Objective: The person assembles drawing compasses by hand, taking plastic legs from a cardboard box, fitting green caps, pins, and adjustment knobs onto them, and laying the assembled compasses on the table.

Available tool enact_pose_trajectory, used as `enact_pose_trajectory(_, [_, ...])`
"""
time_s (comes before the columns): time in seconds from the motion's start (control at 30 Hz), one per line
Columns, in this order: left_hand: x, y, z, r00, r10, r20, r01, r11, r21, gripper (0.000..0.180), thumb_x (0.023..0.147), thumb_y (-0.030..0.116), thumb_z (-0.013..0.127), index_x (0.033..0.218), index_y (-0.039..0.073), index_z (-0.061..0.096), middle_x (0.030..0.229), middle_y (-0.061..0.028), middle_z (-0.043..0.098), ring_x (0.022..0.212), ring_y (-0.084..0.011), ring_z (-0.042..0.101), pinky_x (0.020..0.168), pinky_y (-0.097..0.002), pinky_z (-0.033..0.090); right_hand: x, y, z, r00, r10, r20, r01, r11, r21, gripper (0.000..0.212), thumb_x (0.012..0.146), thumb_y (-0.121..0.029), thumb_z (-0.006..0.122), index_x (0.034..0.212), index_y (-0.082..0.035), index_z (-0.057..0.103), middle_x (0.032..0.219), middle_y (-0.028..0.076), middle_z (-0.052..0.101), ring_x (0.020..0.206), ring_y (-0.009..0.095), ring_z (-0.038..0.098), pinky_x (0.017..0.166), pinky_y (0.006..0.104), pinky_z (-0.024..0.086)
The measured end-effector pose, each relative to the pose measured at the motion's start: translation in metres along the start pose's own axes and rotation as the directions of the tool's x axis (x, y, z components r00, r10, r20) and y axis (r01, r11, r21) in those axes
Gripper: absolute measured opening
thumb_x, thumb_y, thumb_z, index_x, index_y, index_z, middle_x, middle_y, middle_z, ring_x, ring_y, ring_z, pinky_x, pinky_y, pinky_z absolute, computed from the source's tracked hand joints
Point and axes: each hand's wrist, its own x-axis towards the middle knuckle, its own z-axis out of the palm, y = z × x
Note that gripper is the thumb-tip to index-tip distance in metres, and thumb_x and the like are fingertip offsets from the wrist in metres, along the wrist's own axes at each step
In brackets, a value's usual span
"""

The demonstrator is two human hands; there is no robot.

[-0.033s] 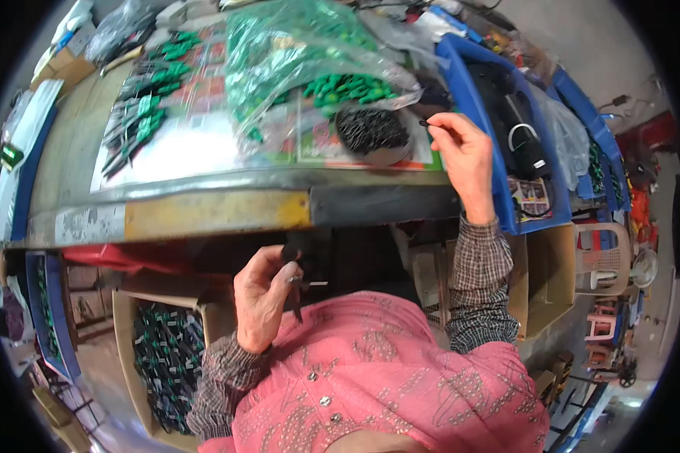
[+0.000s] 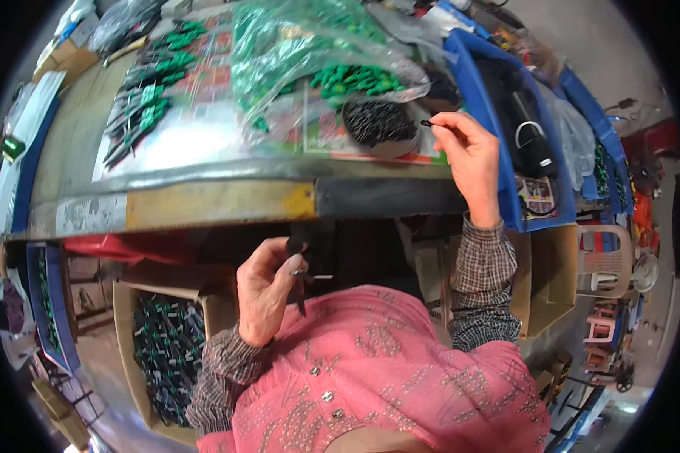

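Note:
My right hand (image 2: 472, 147) is raised over the bench's right part, thumb and fingertips pinching a small black piece (image 2: 426, 123). Just left of it stands a round container heaped with small black pieces (image 2: 378, 122). My left hand (image 2: 264, 287) is closed in front of my body, below the bench edge. Between its thumb and fingers is a dark part with a thin shiny metal piece (image 2: 301, 273); its exact kind cannot be made out. Behind the container, green plastic pieces (image 2: 355, 81) spill from a clear plastic bag (image 2: 279, 57).
Black-and-green hand tools (image 2: 140, 113) lie in a row on the bench's left. A blue crate (image 2: 487, 113) stands at the right. Below left, a cardboard box (image 2: 126, 332) holds many black-and-green pieces. Another carton (image 2: 551, 279) sits below right, near a beige plastic chair (image 2: 608, 257).
The whole view has shifted slightly, with the bench a little farther right and lower at the left. Both hands keep their pinch on the same pieces.

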Motion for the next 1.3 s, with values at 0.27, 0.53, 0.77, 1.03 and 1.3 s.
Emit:
enact_pose_trajectory(0.27, [-0.004, -0.005, -0.004, 0.998, -0.039, 0.046, 0.043, 0.996, -0.083, 0.02, 0.091, 0.009, 0.065, 0.108, -0.001, 0.062, 0.098, -0.0022, 0.064, 0.084, -0.0072, 0.059, 0.068, -0.0221, 0.05, -0.068, -0.05, 0.054, 0.884, -0.118, 0.453, -0.055, 0.935, 0.351, 0.012, 0.084, 0.006, 0.063, 0.094, 0.0, 0.068, 0.087, 0.004, 0.062, 0.072, 0.009, 0.058, 0.063, 0.0217, 0.047])
enact_pose_trajectory(0.53, [-0.015, -0.007, -0.011, 0.998, -0.008, 0.056, 0.014, 0.992, -0.122, 0.018, 0.091, 0.006, 0.066, 0.107, -0.001, 0.063, 0.086, 0.0004, 0.065, 0.074, -0.0019, 0.055, 0.063, -0.0175, 0.044, -0.082, -0.062, 0.08, 0.796, -0.101, 0.597, -0.202, 0.885, 0.419, 0.013, 0.083, 0.005, 0.066, 0.094, 0.0, 0.066, 0.085, 0.004, 0.062, 0.073, 0.009, 0.058, 0.064, 0.0223, 0.046])
enact_pose_trajectory(0.77, [-0.016, -0.006, -0.014, 0.999, 0.018, 0.043, -0.015, 0.998, -0.059, 0.016, 0.089, 0.004, 0.065, 0.104, -0.003, 0.063, 0.081, 0.0003, 0.064, 0.067, -0.0011, 0.053, 0.058, -0.0171, 0.043, -0.078, -0.068, 0.085, 0.753, -0.165, 0.637, -0.09, 0.933, 0.348, 0.012, 0.082, 0.005, 0.067, 0.093, 0.0, 0.066, 0.083, 0.005, 0.062, 0.071, 0.01, 0.059, 0.062, 0.0235, 0.047])
enact_pose_trajectory(1.03, [-0.017, -0.009, -0.017, 0.999, 0.03, 0.023, -0.03, 1.0, 0.001, 0.013, 0.088, 0.002, 0.065, 0.1, -0.003, 0.065, 0.075, 0.0021, 0.061, 0.061, 0.0004, 0.048, 0.054, -0.0172, 0.041, -0.073, -0.075, 0.087, 0.717, -0.161, 0.679, -0.039, 0.962, 0.269, 0.013, 0.08, 0.004, 0.068, 0.092, 0.0, 0.064, 0.082, 0.008, 0.063, 0.071, 0.015, 0.061, 0.063, 0.0276, 0.049])
enact_pose_trajectory(1.3, [-0.017, -0.008, -0.014, 1.0, 0.007, 0.002, -0.007, 0.994, 0.105, 0.011, 0.088, 0.003, 0.066, 0.097, -0.002, 0.065, 0.075, 0.003, 0.062, 0.067, -0.0007, 0.05, 0.059, -0.0184, 0.043, -0.068, -0.073, 0.092, 0.664, -0.235, 0.71, 0.085, 0.967, 0.241, 0.012, 0.079, 0.003, 0.068, 0.09, 0.0, 0.064, 0.08, 0.007, 0.062, 0.068, 0.014, 0.059, 0.059, 0.0268, 0.047])
